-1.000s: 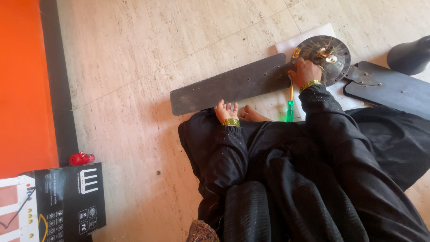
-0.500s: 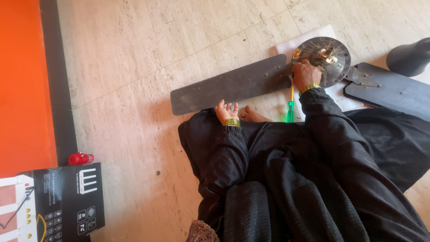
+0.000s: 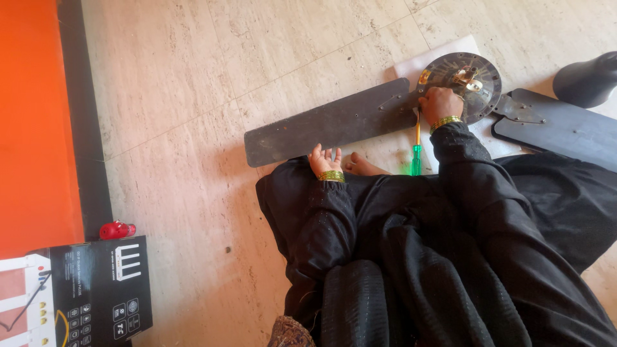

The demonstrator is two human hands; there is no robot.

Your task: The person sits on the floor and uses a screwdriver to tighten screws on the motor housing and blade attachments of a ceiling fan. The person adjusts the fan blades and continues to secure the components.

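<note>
The fan blade (image 3: 328, 122) lies flat on the tiled floor (image 3: 193, 96), the left hand (image 3: 324, 159) resting open-fingered at its near edge, while farther right the right hand (image 3: 440, 104), closed around a green-handled screwdriver (image 3: 416, 144), works the blade's joint at the round motor hub (image 3: 472, 80), so steady tip seating seems needed next.

Left hand (image 3: 324, 159) open, resting; right hand (image 3: 440, 105) reaching forward, curled.

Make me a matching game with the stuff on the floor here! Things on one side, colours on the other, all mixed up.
Things:
1. screwdriver handle
2. fan blade
3. small bottle by the box
4. bangle on the left hand

Colours:
A. red
B. gold
C. green
D. dark brown

Pairs: 1-C, 2-D, 3-A, 4-B
</note>
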